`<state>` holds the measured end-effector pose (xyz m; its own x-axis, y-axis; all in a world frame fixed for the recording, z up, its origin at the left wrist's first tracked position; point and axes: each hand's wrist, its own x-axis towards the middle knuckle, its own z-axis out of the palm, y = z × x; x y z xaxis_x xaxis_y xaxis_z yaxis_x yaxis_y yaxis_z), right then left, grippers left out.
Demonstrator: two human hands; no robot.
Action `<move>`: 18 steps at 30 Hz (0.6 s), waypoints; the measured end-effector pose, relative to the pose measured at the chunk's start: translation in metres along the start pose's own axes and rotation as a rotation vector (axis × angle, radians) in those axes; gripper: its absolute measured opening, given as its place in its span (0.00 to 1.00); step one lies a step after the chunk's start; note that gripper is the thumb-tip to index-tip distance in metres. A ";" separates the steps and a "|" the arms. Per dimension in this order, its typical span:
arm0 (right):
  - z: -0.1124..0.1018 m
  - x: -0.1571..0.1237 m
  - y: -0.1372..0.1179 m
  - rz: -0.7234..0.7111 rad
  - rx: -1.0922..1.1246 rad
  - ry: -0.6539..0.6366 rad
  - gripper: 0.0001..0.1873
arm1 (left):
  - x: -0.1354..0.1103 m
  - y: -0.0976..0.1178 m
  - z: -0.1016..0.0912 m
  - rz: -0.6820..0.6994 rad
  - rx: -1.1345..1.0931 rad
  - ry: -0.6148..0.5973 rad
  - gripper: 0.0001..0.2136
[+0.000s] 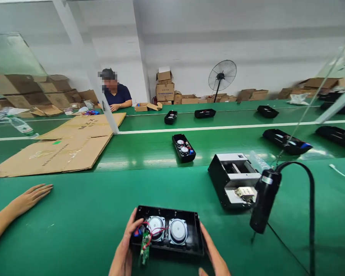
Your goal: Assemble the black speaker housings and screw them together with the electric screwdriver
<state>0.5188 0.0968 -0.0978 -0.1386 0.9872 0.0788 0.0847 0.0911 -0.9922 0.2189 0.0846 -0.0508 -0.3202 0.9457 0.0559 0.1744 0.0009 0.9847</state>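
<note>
Grasping opposite short ends of a black case (194,239), the wearer's left hand (125,239) and right hand (214,249) hold it open side up over a green bench (80,230); whether its underside touches the bench cannot be told. Inside the case sit 2 round speakers (178,230), side by side, with red wires (158,229) running to the left end. Near that end, a green circuit board (144,247) hangs over the near rim, partly outside, and looks unfastened. That seems the weak point: if the case tips or turns, the board could swing and strain the wires. The left hand's fingers lie close enough to snag them.

Beyond, on a green belt (143,147), another open case (191,156) also holds 2 speakers. To the right, a black and white machine (217,184) has a pale block (245,191) in its front recess; a black power tool (266,201) hangs beside it. At far left, another person's hand (31,197) rests on the bench, well apart.
</note>
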 end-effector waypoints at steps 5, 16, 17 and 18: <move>-0.057 -0.007 -0.023 0.019 0.054 0.062 0.38 | -0.033 -0.028 0.039 0.192 0.194 -0.074 0.23; 0.029 0.011 -0.044 -0.683 -0.468 -0.077 0.34 | 0.008 -0.022 0.038 0.191 0.234 -0.110 0.24; 0.040 0.015 -0.047 -0.686 -0.450 -0.095 0.29 | 0.006 -0.021 0.042 0.199 0.229 -0.081 0.24; 0.048 0.019 -0.051 -0.678 -0.418 -0.101 0.25 | 0.003 -0.019 0.045 0.208 0.227 -0.052 0.24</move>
<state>0.4649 0.1043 -0.0499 -0.3789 0.6847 0.6226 0.3098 0.7278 -0.6118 0.2565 0.1023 -0.0771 -0.2095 0.9485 0.2377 0.4360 -0.1270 0.8909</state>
